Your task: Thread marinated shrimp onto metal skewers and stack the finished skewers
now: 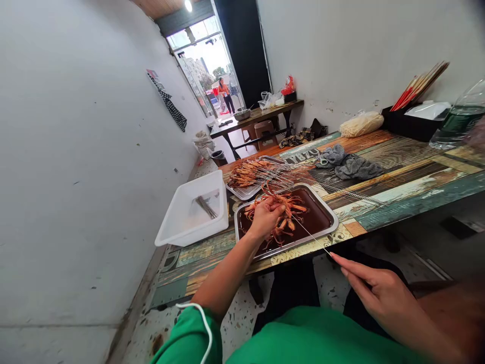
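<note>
Head view. I look down past both hands of the wearer. The left hand (266,217) pinches a reddish tentacled piece (288,207) between thumb and fingers; the right hand (382,288) grasps the near end of a thin metal skewer (313,237) between its fingertips. The key relation is one line: from the right fingertips the skewer's long axis runs forward and to the left, up to the piece just beside the left thumb. Whether its far tip has entered the piece I cannot tell, since the end is lost among the tentacles. The left hand is the nearer of the two to the piece, and the right stands apart from it by most of the skewer's length.

Beneath the left hand lies a metal tray (335,220) of dark red liquid, with more tentacled pieces in it. Just beyond that hand I note a second tray (242,194) bearing loaded skewers (246,173); to its left, a white bin (170,222) with loose skewers (206,207). Forward of the right hand, well apart, lies a grey cloth (358,167).
</note>
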`<state>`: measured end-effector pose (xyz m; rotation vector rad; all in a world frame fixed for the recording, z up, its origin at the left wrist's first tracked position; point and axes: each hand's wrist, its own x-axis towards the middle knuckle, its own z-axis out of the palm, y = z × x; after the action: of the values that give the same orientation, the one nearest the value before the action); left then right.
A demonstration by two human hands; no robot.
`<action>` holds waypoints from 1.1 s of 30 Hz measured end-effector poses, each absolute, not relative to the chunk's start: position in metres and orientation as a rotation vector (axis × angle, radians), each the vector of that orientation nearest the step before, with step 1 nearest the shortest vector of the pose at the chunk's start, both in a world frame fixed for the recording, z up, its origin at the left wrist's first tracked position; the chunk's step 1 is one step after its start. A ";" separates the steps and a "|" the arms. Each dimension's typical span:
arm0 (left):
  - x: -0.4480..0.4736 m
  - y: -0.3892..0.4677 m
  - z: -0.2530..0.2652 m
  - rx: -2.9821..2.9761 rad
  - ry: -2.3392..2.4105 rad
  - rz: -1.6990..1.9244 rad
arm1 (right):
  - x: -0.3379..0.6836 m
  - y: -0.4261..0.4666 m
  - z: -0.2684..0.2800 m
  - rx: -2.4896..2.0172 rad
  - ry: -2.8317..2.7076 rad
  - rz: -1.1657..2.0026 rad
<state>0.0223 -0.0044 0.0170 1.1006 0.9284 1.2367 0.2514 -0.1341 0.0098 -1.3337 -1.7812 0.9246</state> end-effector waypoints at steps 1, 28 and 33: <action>0.022 -0.004 0.017 1.107 0.931 1.235 | 0.252 -0.134 0.010 -1.333 -1.779 0.920; 0.018 -0.003 0.018 1.215 0.973 1.248 | 0.258 -0.107 -0.011 -1.000 -0.843 2.088; 0.017 -0.002 0.014 1.180 0.950 1.248 | 0.253 -0.111 -0.011 -1.010 -0.832 2.065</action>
<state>0.0172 -0.0022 0.0138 1.1800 0.9503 1.2481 0.2526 -0.1114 -0.0111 -1.0104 -0.8316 2.0646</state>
